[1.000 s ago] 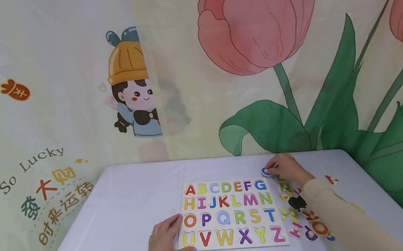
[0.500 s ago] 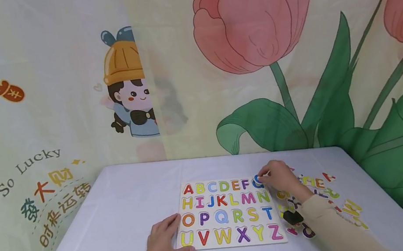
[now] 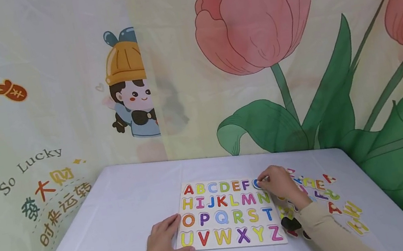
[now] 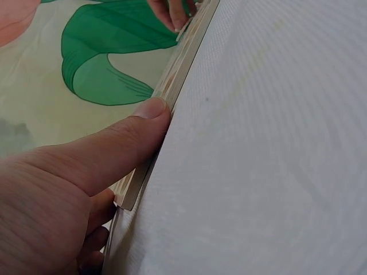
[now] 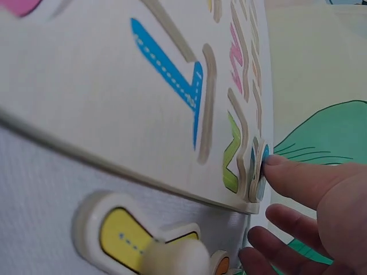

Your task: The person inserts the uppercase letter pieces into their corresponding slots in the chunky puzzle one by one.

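Note:
A pale alphabet puzzle board (image 3: 246, 246) with rows of coloured letters lies flat on the table. My left hand (image 3: 161, 243) rests at its near left corner, thumb (image 4: 129, 140) along the front edge and fingers by the left side. At the far right corner, my right hand (image 3: 280, 184) pinches a blue letter G piece (image 3: 256, 184) over the printed G. In the right wrist view the thumb (image 5: 278, 166) touches this piece (image 5: 260, 177), which stands a little proud of the board's surface. The index finger is largely hidden there.
Several loose letter pieces lie right of the board, among them a red A (image 3: 334, 208) and a yellow W (image 3: 352, 209). A yellow piece with a knob (image 5: 123, 235) sits close to the board's edge. The white table (image 3: 119, 210) meets a printed curtain (image 3: 191, 114) behind.
My right hand has brought the blue G piece from beyond the board's far right corner leftward and down onto the G spot. The left hand stays at its corner.

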`<act>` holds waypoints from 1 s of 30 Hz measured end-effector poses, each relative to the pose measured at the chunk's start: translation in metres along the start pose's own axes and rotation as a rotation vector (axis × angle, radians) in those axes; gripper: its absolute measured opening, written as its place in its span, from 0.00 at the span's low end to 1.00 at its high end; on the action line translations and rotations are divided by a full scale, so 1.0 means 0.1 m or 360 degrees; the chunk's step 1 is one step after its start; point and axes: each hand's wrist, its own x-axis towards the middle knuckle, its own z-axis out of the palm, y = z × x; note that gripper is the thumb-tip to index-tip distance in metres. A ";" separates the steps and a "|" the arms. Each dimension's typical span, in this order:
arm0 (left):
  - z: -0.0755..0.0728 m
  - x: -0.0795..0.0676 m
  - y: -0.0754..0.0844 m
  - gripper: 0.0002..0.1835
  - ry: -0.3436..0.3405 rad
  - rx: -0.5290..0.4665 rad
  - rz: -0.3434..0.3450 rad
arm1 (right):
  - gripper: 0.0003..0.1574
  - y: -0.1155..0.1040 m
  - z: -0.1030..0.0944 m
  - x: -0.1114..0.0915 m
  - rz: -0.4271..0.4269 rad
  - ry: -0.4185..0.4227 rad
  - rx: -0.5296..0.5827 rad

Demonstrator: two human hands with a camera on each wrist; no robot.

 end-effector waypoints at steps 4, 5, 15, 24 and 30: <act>0.01 0.01 -0.01 0.60 -0.0001 -0.0002 -0.0010 | 0.06 0.02 0.03 0.00 -0.0004 0.0019 0.0005; 0.02 0.01 -0.01 0.60 -0.0001 -0.0003 -0.0012 | 0.06 0.02 0.04 0.01 0.0000 0.0022 0.0011; 0.03 0.01 -0.03 0.60 0.0014 -0.0011 0.0027 | 0.08 0.05 0.08 0.03 0.0038 0.0035 0.0055; 0.04 0.03 -0.05 0.60 0.0014 -0.0018 0.0031 | 0.09 0.02 0.08 0.00 0.0089 0.0033 0.0065; 0.04 0.03 -0.05 0.61 0.0005 -0.0005 0.0021 | 0.08 0.01 0.10 0.00 0.0115 0.0009 0.0068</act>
